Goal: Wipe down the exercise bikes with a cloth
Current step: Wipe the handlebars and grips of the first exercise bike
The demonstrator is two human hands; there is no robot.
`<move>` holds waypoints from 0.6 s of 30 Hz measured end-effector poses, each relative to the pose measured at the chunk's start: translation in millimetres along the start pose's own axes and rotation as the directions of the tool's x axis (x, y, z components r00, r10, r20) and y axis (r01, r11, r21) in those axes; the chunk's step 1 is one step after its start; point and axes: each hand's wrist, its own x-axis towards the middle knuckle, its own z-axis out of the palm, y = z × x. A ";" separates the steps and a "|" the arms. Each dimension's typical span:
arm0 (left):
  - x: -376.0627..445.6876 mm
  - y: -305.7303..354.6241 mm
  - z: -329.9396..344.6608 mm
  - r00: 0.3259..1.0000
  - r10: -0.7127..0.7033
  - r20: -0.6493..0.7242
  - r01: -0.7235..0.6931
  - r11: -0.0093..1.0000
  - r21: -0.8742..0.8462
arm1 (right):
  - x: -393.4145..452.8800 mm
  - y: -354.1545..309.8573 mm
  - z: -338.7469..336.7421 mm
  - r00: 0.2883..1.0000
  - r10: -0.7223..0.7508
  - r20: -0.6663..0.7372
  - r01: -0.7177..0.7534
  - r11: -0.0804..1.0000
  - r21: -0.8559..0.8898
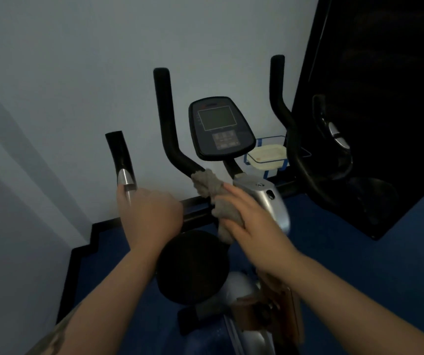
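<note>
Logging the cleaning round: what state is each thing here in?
cloth: bunched, pressed on the bike's handlebar stem
right hand: holds the cloth
left hand: grips the left handle
console screen: dark

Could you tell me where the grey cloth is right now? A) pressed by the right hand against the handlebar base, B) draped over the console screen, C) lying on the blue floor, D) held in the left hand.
A: the right hand presses the grey cloth against the handlebar base, below the console.
</note>
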 end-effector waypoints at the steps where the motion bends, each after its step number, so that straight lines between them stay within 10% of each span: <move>1: -0.1 0.0 -0.4 1.000 -0.004 0.013 0.004 1.000 0.000 | 4.5 -0.5 -10.1 0.999 -0.003 -0.049 0.003 1.000 -0.005; 6: -0.1 2.5 -4.7 0.998 -0.014 0.058 0.014 1.000 -0.001 | 21.6 8.6 -17.6 0.991 0.060 -0.121 -0.093 0.954 -0.286; 18: 0.7 2.8 -5.1 0.997 -0.017 0.069 0.015 1.000 0.026 | 31.4 10.7 23.3 0.987 0.148 -0.070 -0.159 0.967 -0.201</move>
